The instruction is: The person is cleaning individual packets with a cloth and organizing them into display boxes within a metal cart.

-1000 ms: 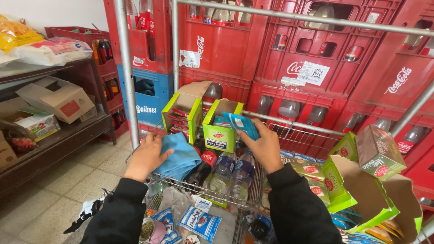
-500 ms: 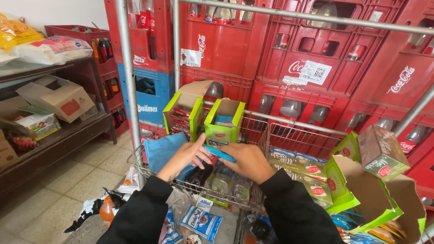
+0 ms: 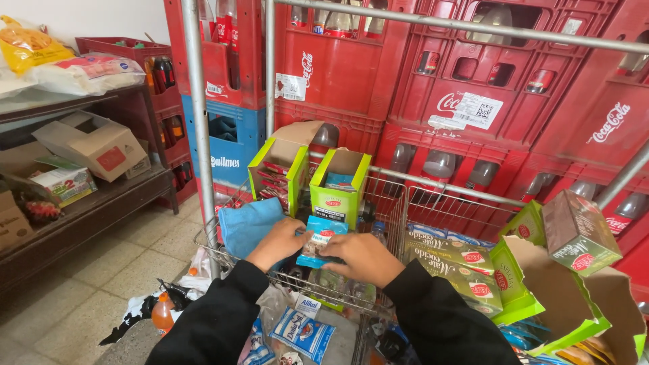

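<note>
Gripping blue packet (image 3: pixel 318 243), left hand (image 3: pixel 280 242), right hand (image 3: pixel 365 257)

Two open green cartons (image 3: pixel 307 179), one blue cloth (image 3: pixel 249 224), one blue packet (image 3: pixel 318 242).

Even, bright indoor light; soft shadows, no glare. Sharp centre, mild wide-angle bending at edges.

A shop's stockroom — stacked red bottle crates (image 3: pixel 405 74), a wire trolley (image 3: pixel 378 203) of packaged goods, shelves (image 3: pixel 88 203) with cartons.
</note>
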